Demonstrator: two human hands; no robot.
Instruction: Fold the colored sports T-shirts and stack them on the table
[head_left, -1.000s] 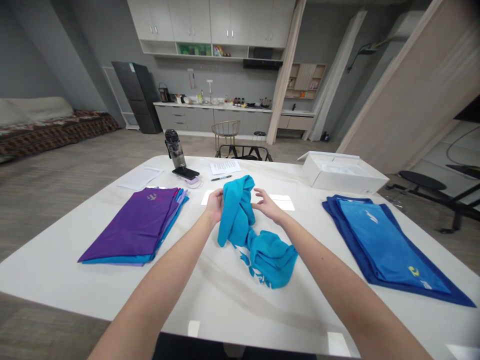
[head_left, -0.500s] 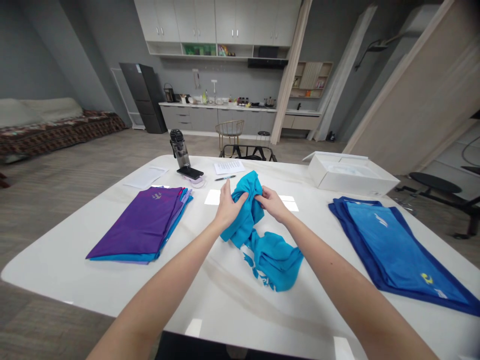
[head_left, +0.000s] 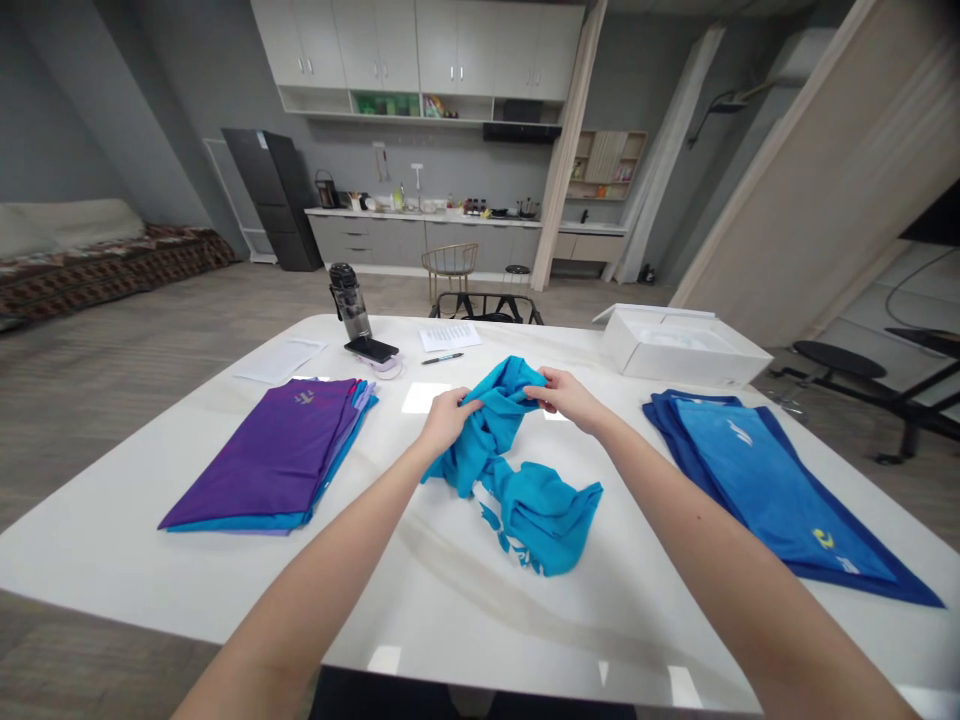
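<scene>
turquoise cloth (head_left: 551,510) between purple stack (head_left: 259,460) and blue stack (head_left: 765,485) (pen (head_left: 442,358) beyond)

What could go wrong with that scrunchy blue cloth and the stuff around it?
The turquoise cloth, pinched by the left hand and right hand, is bunched and might tangle or crease. The tall bottle stands right by the phone and, if bumped, could tip onto it.

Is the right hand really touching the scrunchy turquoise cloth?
Touching. The head view shows it: the right hand has its fingertips on the raised upper part of the turquoise cloth, with no gap between them.
</scene>
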